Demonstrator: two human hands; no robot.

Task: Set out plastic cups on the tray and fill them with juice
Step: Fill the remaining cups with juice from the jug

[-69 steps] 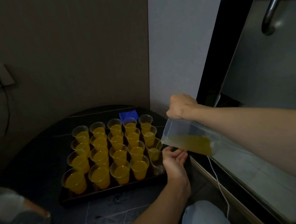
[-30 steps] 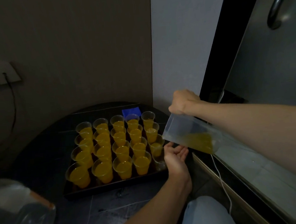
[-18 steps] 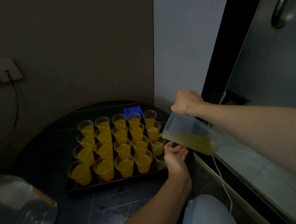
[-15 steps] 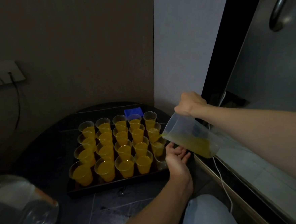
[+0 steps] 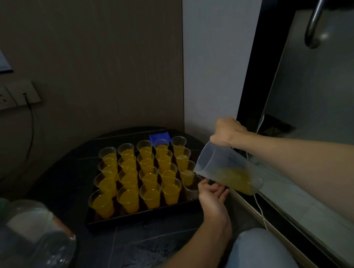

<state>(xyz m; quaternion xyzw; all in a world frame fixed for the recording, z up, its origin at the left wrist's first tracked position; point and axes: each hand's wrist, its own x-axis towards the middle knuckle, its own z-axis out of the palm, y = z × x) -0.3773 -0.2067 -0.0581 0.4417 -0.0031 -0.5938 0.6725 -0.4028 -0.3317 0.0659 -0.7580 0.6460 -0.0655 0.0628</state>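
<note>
My right hand (image 5: 227, 133) gripped the tilted jug (image 5: 226, 168) by its top, centre right; my left hand (image 5: 212, 191), fingers relaxed, touched the 1 empty cup (image 5: 192, 188) at the lower-right corner of the tray (image 5: 136, 217); I judged it flimsy, light, best steadied low.

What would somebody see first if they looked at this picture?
The rows of plastic cups glowing with orange juice, packed on the dark tray in the middle. Next, the clear jug the right hand tips over the tray's near right corner, where one cup looks nearly empty beside the left hand.
</note>
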